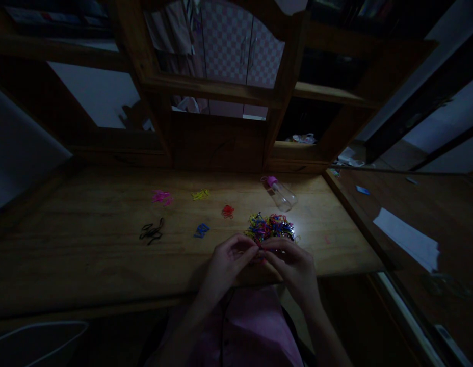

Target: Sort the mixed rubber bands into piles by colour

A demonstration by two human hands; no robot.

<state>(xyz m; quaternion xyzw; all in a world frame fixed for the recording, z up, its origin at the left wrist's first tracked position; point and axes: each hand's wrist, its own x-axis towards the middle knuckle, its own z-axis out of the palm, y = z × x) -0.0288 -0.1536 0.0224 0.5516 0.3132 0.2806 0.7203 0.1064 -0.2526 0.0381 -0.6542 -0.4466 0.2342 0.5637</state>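
In the head view, a mixed pile of small coloured loop-shaped pieces [269, 227], like paper clips, lies on the wooden desk [117, 265]. My left hand [232, 257] and my right hand [292, 262] meet at the pile's near edge. Thumbs and index fingers of both are pinched together on a small red loop-shaped piece [261, 247], mostly covered by the fingertips. To the left lie sorted groups: red pieces [228, 211], blue pieces [201, 230], yellow pieces [200, 194], pink pieces [161, 197] and larger black pieces [151, 232].
A clear bottle with a pink cap [283, 196] lies on its side behind the pile. Wooden shelving [217, 142] rises at the desk's back. Right of the desk, a brown surface holds white papers [408, 238] and a small blue packet [362, 189]. The room is dim.
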